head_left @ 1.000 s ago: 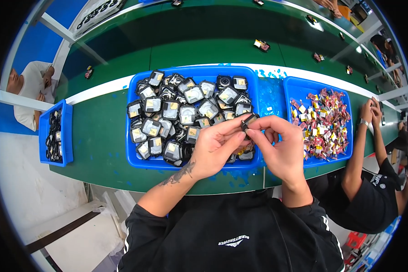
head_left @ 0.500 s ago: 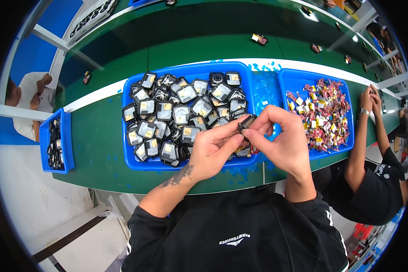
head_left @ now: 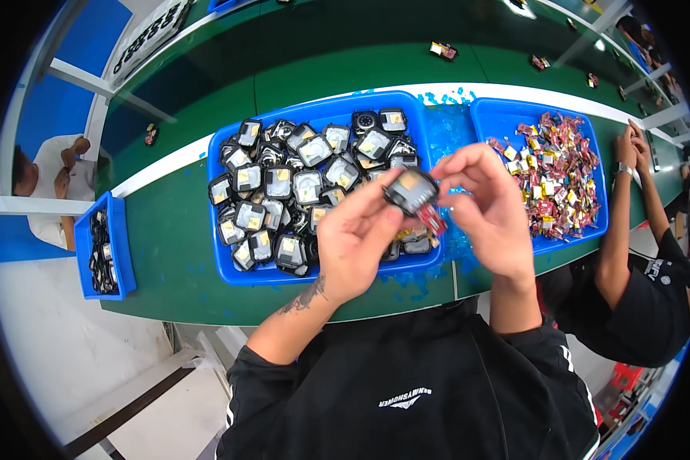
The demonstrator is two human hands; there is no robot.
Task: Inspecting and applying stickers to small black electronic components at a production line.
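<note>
My left hand (head_left: 351, 244) pinches a square black smartwatch case (head_left: 411, 192) between thumb and fingers, above the right side of a blue bin. The case's grey inner face with a tan patch is turned up, slightly blurred. A small red circuit board (head_left: 432, 221) sticks out at its lower right edge; whether it is still joined to the case I cannot tell. Just right of the case, my right hand (head_left: 492, 218) has its fingers curved and apart, with nothing visible in them. Many similar cases (head_left: 277, 182) fill the bin (head_left: 216, 222) below.
To the right, another blue bin (head_left: 479, 115) holds a heap of red boards with white and yellow parts (head_left: 556, 176). A smaller blue bin (head_left: 129, 253) stands at the left end. Blue scraps (head_left: 443, 138) litter the green table. Boards lie on the green belt (head_left: 345, 57). Co-workers sit left and right.
My hands have come apart: the right has let go of the case and shifted right. The left has turned the case so its inner face and red board show.
</note>
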